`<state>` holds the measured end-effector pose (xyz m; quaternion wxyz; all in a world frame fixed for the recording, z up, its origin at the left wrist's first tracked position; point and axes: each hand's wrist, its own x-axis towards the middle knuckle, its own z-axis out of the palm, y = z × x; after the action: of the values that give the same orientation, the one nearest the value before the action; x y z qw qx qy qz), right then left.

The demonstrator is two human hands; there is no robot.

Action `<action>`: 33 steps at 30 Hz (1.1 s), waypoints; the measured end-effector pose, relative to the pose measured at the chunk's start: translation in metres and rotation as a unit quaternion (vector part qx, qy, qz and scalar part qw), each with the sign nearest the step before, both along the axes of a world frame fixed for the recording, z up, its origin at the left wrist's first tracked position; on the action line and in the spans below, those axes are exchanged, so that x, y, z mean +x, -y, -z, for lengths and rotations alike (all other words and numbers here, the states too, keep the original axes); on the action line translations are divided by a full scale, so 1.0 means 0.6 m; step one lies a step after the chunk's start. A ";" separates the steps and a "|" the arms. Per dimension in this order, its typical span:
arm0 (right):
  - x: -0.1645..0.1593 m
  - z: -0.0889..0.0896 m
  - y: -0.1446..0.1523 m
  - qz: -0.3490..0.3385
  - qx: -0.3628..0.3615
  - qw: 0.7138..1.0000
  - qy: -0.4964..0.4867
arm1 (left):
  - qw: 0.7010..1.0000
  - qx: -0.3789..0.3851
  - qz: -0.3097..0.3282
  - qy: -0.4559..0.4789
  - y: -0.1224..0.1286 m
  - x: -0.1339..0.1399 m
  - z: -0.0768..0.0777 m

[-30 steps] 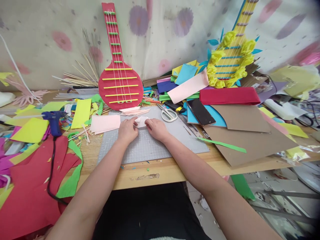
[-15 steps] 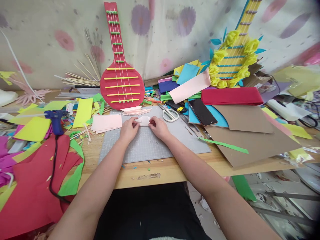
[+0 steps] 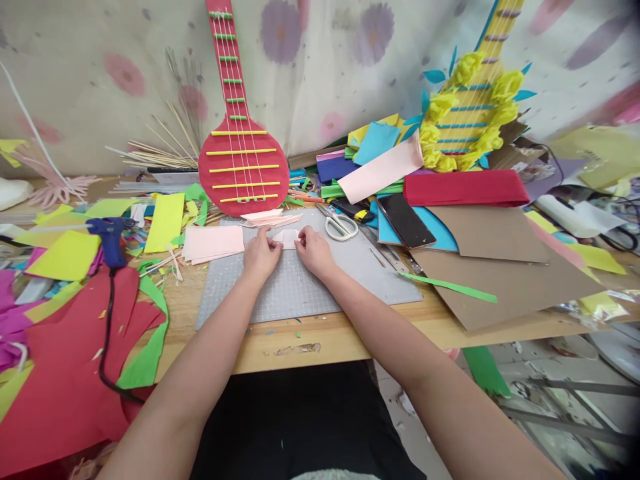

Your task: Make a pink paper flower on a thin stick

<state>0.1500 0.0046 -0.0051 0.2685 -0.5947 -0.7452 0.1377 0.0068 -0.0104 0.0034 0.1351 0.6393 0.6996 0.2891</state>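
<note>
Between my hands, a small folded piece of pale pink paper [image 3: 288, 239] rests on the grey cutting mat [image 3: 300, 283]. My left hand [image 3: 262, 255] is closed at the paper's left end, thumb and forefinger pinching it. At the right end my right hand [image 3: 314, 252] holds it with bent fingers. Just behind lie several folded pale pink pieces [image 3: 270, 219]. A stack of flat pale pink paper [image 3: 213, 242] sits to the left, overlapping the mat's edge. White-handled scissors [image 3: 341, 227] lie to the right of my right hand.
A red paper instrument [image 3: 244, 163] leans upright at the back, a yellow one [image 3: 463, 117] at the right. A blue glue gun [image 3: 113, 239] lies left over red paper [image 3: 75, 360]. A phone [image 3: 407, 221], brown cardboard [image 3: 505, 287] and a green strip [image 3: 453, 285] are on the right.
My left hand has shifted slightly right, its fingers covering more of the folded paper's left end. My right hand stays nearly in place. The whole view has tilted a little.
</note>
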 end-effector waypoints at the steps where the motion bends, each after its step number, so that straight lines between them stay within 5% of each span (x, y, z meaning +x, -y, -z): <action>1: 0.000 0.000 0.000 -0.001 0.003 1.000 0.005 | 1.000 0.001 -0.002 -0.002 0.000 0.001 0.000; 23: -0.003 -0.005 0.000 -0.004 0.000 0.997 0.079 | 0.999 -0.017 -0.047 0.006 0.000 0.003 -0.001; 33: -0.006 0.004 -0.001 -0.008 0.025 0.995 0.099 | 0.993 0.043 0.022 -0.111 -0.001 0.007 -0.004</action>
<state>0.1465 0.0050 -0.0073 0.2068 -0.5928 -0.7759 0.0619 0.0112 -0.0095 0.0057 0.0354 0.6880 0.6829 0.2430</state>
